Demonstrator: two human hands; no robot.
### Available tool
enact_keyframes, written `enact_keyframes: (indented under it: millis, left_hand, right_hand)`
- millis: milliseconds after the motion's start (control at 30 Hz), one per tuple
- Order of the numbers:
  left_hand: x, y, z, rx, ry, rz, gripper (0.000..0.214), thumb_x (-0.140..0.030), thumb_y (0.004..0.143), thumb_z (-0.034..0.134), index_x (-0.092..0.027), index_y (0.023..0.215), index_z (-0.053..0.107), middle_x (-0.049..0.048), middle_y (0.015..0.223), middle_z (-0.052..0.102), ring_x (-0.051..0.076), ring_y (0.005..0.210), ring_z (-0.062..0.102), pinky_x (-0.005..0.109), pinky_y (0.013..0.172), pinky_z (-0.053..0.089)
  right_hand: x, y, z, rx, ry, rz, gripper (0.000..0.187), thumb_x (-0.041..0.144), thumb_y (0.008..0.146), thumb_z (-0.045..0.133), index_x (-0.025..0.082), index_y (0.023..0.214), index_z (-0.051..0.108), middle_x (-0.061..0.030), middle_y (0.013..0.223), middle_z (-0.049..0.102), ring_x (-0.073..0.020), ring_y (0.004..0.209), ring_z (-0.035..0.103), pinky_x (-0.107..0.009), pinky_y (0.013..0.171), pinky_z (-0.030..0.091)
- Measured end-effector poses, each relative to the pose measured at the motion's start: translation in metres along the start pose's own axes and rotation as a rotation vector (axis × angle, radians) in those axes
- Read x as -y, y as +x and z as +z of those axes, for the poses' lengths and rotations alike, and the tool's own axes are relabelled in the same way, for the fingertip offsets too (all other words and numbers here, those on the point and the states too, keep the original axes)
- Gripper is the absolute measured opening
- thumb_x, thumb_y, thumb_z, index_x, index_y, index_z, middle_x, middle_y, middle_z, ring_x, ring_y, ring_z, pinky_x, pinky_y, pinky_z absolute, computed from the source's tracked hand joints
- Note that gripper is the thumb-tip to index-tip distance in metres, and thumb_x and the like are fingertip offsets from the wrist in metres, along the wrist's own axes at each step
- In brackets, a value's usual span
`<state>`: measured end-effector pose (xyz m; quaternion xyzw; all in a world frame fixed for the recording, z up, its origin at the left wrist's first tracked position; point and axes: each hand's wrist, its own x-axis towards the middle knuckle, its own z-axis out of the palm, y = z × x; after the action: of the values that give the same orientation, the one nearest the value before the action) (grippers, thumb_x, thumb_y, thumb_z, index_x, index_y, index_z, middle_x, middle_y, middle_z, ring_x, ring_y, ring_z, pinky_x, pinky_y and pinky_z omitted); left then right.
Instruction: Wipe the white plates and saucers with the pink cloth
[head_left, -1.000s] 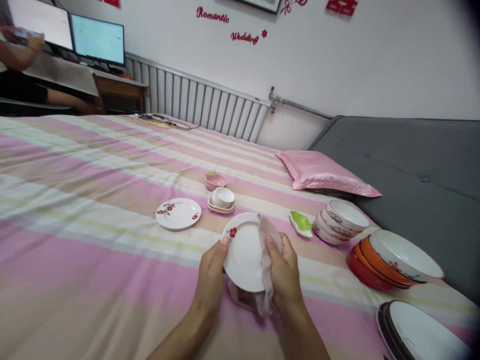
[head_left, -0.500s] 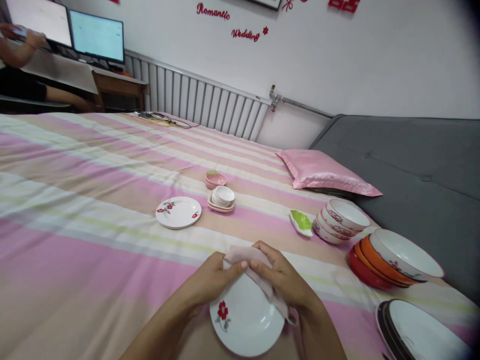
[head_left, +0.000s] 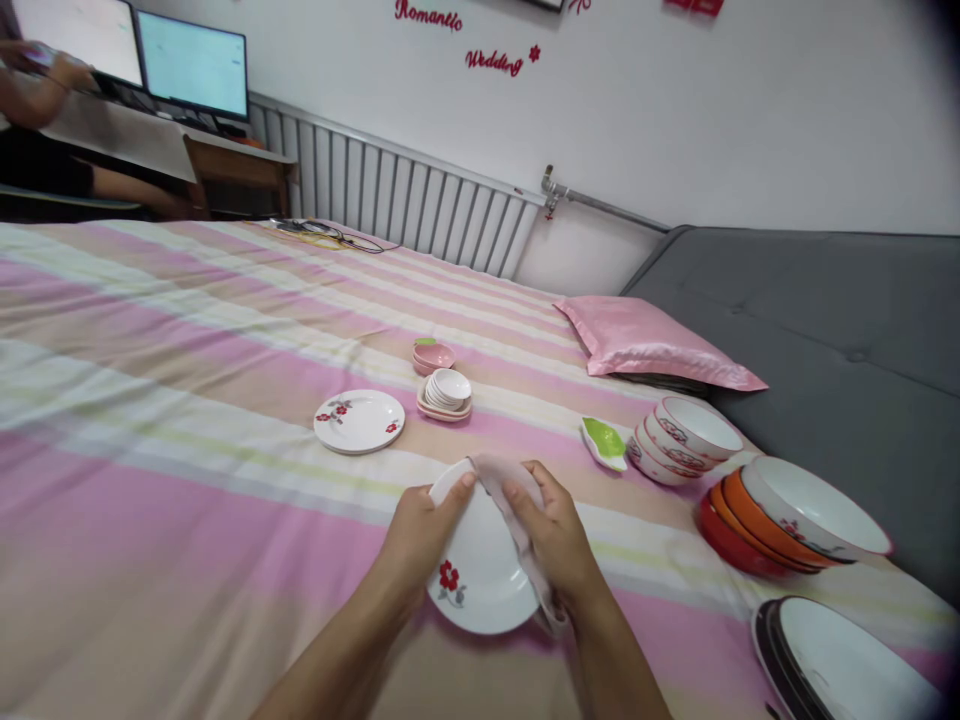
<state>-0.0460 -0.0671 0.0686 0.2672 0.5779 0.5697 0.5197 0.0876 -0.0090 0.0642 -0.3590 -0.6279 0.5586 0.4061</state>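
While hands [head_left: 421, 532] hold plate [head_left: 484, 575], striped bedspread [head_left: 187, 520] fronts radiator [head_left: 397, 190].

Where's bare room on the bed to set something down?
Widest: the striped bedspread left of the resting flowered plate. Another patch: between pink pillow and small white bowls. Crowded: the right, with stacked bowls and dark-sided dishes.

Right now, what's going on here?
A person's left hand grips a flowered plate near its rim, while the right hand holds a cloth against the plate's right side. Both hands are over the bed. Beyond them rest more plates and some small white dishes; to the right are a leaf dish and stacked bowls.
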Motion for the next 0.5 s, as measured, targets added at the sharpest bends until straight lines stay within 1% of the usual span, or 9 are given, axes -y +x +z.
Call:
enact_keyframes:
  millis: [133,267,333,400,500]
  left_hand:
    - [0.001,0.001,0.0,-0.075,-0.146,-0.014,0.046,-0.056,0.064,0.067,-0.01,0.065,0.062,0.0075,0.055,0.06,0.018,0.048,0.057,0.026,0.045,0.043]
    - [0.002,-0.001,0.003,-0.125,-0.304,0.06,0.043,-0.053,0.065,0.067,-0.01,0.067,0.063,0.0047,0.053,0.059,0.014,0.045,0.054,0.023,0.043,0.041]
    - [0.003,-0.004,0.007,-0.176,-0.345,0.092,0.043,-0.052,0.065,0.068,-0.009,0.07,0.065,0.0045,0.053,0.06,0.014,0.045,0.053,0.022,0.042,0.039]
    - [0.004,-0.008,0.011,-0.236,-0.376,0.122,0.046,-0.053,0.065,0.068,-0.008,0.078,0.067,0.0052,0.056,0.062,0.015,0.047,0.055,0.022,0.042,0.04]
    - [0.008,-0.014,0.016,-0.3,-0.405,0.141,0.049,-0.055,0.068,0.064,-0.008,0.083,0.067,0.0057,0.059,0.064,0.016,0.051,0.058,0.023,0.044,0.043]
  right_hand:
    - [-0.007,-0.001,0.016,-0.18,0.068,0.005,0.027,0.043,0.08,0.056,0.019,0.092,0.055,0.0004,0.074,0.062,-0.014,0.063,0.057,-0.023,0.057,0.047]
    - [-0.008,-0.006,0.031,-0.335,0.11,0.019,0.03,0.044,0.08,0.055,0.018,0.096,0.054,-0.0024,0.082,0.065,-0.0158,0.07,0.062,-0.025,0.062,0.049]
    - [-0.007,-0.008,0.037,-0.408,0.109,0.023,0.031,0.045,0.081,0.054,0.018,0.096,0.054,-0.0025,0.082,0.065,-0.0162,0.071,0.063,-0.025,0.063,0.05]
    - [-0.008,-0.01,0.042,-0.466,0.109,0.02,0.033,0.046,0.081,0.053,0.018,0.098,0.053,-0.0028,0.083,0.066,-0.0167,0.073,0.063,-0.026,0.064,0.05]
    - [-0.016,-0.016,0.047,-0.511,0.101,0.003,0.038,0.049,0.082,0.049,0.02,0.107,0.05,-0.0054,0.094,0.066,-0.0182,0.083,0.063,-0.026,0.067,0.049]
